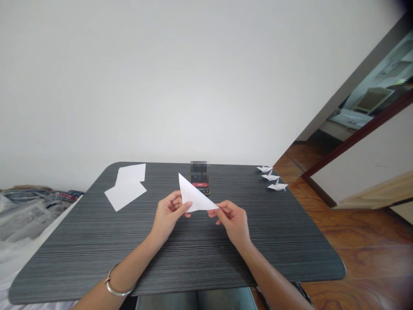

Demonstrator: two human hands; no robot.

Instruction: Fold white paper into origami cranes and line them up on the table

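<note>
A white sheet of paper folded into a triangle (195, 196) is held up above the middle of the table. My left hand (170, 210) pinches its lower left edge, thumb on the near face and fingers behind. At the right-hand corner, my right hand (231, 218) grips the paper between thumb and fingers. Just beyond the paper, a phone (200, 176) is at the table's far edge, its lower part partly covered by the paper.
The dark wood-grain table (97, 249) backs onto a white wall. Two white paper sheets (125, 195) overlap at the far left. Three folded paper cranes (277, 186) stand in a row near the far right edge. Plastic-wrapped items (32, 215) lie beyond the left edge.
</note>
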